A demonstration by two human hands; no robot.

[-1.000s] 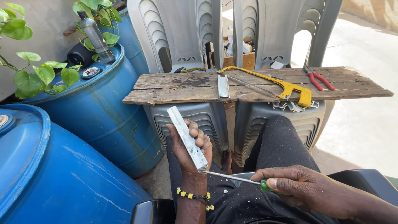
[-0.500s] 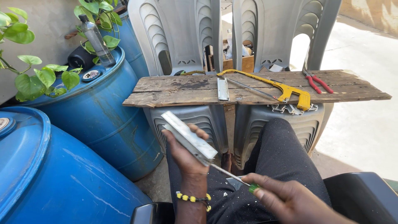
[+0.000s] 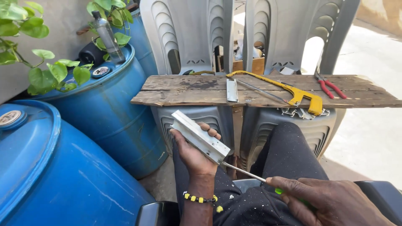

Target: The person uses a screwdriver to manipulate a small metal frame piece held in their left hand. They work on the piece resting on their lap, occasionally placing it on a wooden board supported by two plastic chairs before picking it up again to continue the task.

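A metal bar [image 3: 200, 137] is being gripped in the left hand [image 3: 193, 152], fingers [image 3: 209, 131] curled round it, angled upper-left above the lap; a screwdriver [image 3: 247, 173] is being clenched by the right hand [image 3: 335, 201], tip touching the bar's lower end

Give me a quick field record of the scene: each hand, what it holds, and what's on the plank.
left hand: grips a short metal bar, tilted, palm up
right hand: holds a screwdriver by its green handle
contact: screwdriver tip meets the bar's lower end
plank: laid across two grey chairs
on plank: yellow hacksaw, red pliers, small metal piece
left side: two blue drums, a plant, a bottle on the far drum
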